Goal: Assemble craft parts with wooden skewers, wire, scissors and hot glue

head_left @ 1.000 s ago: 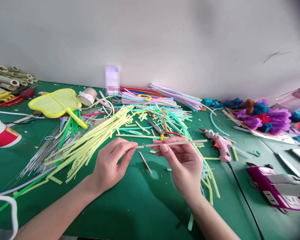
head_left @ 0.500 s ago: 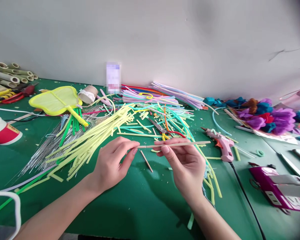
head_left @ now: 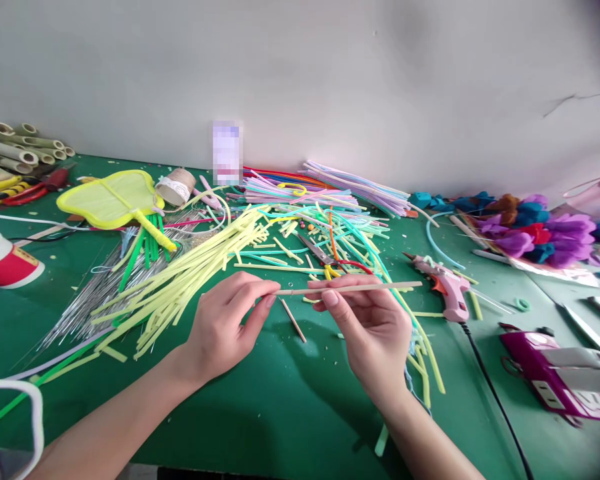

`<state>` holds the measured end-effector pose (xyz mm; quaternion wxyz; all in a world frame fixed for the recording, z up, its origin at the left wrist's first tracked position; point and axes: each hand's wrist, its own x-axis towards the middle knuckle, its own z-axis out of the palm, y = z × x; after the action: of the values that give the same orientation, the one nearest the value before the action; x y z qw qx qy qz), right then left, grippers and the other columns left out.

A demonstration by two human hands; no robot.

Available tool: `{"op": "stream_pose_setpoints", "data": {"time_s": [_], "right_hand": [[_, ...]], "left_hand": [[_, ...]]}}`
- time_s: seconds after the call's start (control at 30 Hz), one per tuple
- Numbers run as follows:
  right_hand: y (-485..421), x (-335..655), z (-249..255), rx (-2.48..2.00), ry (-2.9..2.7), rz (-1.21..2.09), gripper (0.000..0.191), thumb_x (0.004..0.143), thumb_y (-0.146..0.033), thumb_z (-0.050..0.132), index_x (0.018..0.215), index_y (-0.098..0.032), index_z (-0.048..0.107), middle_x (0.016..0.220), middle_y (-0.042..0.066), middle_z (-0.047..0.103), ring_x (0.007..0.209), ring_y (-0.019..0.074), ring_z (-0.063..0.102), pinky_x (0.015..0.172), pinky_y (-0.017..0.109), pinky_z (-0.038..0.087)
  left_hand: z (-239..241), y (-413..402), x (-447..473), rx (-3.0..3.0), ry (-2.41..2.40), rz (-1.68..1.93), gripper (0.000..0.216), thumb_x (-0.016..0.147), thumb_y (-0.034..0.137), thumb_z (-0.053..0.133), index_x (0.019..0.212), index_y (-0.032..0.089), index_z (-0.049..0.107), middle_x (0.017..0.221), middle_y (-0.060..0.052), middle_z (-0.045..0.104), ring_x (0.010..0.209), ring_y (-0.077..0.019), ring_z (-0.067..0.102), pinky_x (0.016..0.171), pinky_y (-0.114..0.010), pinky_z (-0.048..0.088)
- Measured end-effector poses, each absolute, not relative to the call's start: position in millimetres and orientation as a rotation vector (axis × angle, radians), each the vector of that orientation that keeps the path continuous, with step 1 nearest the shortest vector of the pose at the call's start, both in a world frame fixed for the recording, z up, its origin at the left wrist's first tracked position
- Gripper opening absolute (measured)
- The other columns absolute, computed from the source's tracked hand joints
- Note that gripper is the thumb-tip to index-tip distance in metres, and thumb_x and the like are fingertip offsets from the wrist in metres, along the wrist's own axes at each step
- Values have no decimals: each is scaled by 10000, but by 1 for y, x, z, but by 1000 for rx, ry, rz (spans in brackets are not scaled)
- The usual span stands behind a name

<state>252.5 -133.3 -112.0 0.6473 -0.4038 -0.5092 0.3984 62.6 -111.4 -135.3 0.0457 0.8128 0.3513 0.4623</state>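
Note:
A thin beige stick runs level between my two hands above the green table. My left hand pinches its left end between thumb and fingertips. My right hand grips it further along, thumb in front, and the free end sticks out to the right. A joint-like mark shows on the stick between the hands. Below them a short pinkish-brown stick piece lies on the table. Just behind the hands rest scissors with red and yellow handles and a heap of pale yellow strips.
A pink glue gun with a black cable lies at the right, near a purple power strip. On the left are a yellow fan shape, metal wires and a red-white cup. Purple flowers lie back right.
The hands and the stick keep almost the same position. Only the camera view has shifted very slightly.

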Motion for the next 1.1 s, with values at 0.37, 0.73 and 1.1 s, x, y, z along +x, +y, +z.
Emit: {"op": "stream_pose_setpoints", "data": {"time_s": [0.37,0.73,1.1], "right_hand": [[-133,252,-113,-949,-1165,878,81,841,-215,762,871,-205,687,884,44,770,832,226,775,661,298,656],[-135,251,-116,-947,-1185,822,73,853,-170,746,896,-208,700,899,30,763,779,185,762,699,289,654],[-135,250,-119,-888,-1194,790,113,863,-107,728,920,-204,716,908,17,755,812,157,764,722,234,646]], "left_hand": [[-135,-112,62,2473,1066,1411,274,900,39,600,1123,196,607,926,-56,687,842,-162,648,738,-268,519],[-136,-111,62,2472,1062,1420,262,890,28,608,1108,172,618,929,-56,687,845,-158,650,749,-260,516],[-135,-110,63,2493,1060,1454,254,884,19,624,1098,155,628,920,-57,688,838,-149,648,747,-253,516]]}}
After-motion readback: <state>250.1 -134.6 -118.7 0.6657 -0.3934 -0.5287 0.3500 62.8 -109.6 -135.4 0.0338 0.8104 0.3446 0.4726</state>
